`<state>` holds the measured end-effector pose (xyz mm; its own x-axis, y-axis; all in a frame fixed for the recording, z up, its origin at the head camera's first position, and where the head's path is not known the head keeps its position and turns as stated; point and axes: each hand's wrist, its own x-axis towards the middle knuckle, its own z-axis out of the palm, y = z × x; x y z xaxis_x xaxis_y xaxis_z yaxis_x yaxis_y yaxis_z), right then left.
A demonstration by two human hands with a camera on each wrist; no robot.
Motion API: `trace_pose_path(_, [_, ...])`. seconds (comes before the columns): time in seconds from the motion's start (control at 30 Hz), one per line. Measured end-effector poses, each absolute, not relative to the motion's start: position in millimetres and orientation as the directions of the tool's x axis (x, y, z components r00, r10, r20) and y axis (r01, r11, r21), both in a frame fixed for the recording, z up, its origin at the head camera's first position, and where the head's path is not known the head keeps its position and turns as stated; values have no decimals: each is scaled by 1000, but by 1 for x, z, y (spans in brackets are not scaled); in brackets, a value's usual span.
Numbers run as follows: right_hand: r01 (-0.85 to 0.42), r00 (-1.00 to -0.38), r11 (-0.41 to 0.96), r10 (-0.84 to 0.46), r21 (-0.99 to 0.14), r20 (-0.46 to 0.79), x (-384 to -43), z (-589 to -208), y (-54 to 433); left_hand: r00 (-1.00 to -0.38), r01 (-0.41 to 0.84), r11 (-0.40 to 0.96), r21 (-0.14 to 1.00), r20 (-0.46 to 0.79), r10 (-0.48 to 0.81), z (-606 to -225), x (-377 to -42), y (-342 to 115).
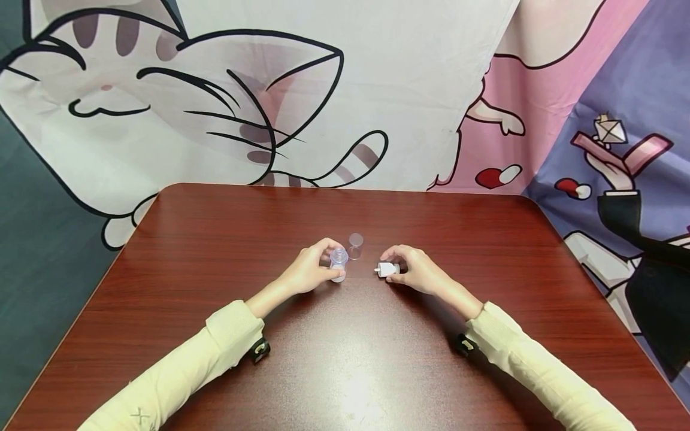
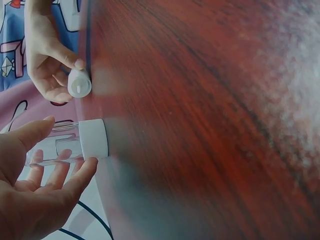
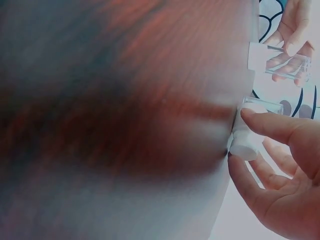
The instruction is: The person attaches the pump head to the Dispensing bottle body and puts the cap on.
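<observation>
My left hand [image 1: 309, 270] holds a small clear bottle [image 1: 338, 258] upright by its sides, thumb in front and fingers behind. Its neck is uncapped and faces up. The left wrist view shows the bottle's thick white base [image 2: 94, 139] right at the tabletop. To the right, my right hand [image 1: 419, 272] pinches a small white pump top [image 1: 386, 270] between thumb and fingertips. The pump top lies sideways, with a thin stub pointing left toward the bottle. Just behind the bottle stands a clear cylindrical cap [image 1: 355, 240], untouched by either hand.
Both hands work over a reddish-brown wooden table [image 1: 242, 221] with rounded far corners. Behind its far edge hangs a cartoon cloth [image 1: 420, 90] with a cat drawing. Light glares off the tabletop in front of the hands.
</observation>
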<state>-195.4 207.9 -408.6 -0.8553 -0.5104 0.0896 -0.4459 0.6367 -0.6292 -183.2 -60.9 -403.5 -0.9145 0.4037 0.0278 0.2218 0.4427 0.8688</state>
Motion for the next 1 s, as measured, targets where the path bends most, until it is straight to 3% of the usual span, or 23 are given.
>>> trace_pose_path(1.0, [-441, -858, 653, -508, -616, 76, -195, -406, 206, -912, 225, 452, 863, 24, 409, -402, -183, -63])
